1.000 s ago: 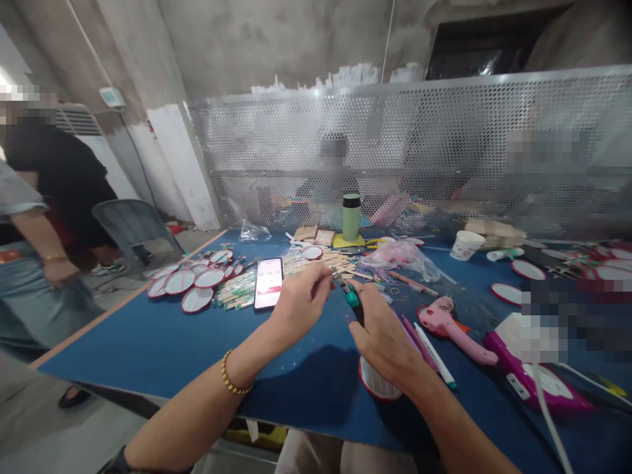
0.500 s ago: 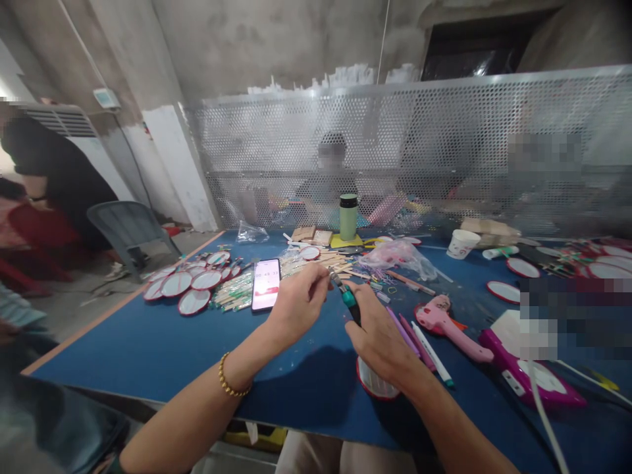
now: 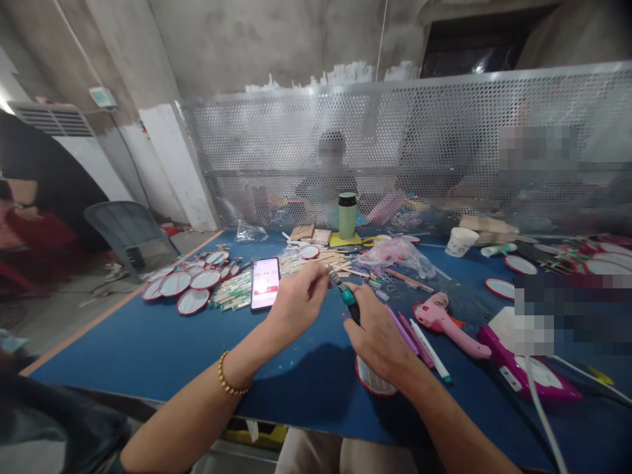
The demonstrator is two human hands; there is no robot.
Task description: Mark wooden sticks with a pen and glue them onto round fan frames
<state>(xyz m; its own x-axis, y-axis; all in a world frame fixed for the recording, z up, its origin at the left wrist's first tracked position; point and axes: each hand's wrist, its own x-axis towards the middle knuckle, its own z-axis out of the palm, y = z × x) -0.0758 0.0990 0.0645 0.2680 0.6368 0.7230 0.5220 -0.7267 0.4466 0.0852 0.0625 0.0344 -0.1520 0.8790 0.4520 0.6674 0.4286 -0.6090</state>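
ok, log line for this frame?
right hand: holding teal-and-black tool | left hand: near tool tip, grip unclear | phone: beside left hand

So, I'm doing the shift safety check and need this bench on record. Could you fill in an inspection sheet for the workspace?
Surface: blue tabletop, with small pale flecks.
Job's things: teal-and-black tool, held at an angle; anything at its tip is too small to identify.
Clutter: red-rimmed discs, sticks, phone, pens, pink gun-shaped tool, upright paper cup.
Hands: right hand grips the tool; left hand has its fingers bent near the tip, hold unclear.
Cables: white cable crosses the view of the purple device toward the lower edge.
Surroundings: perforated metal screen, person beyond it, grey chair at left.
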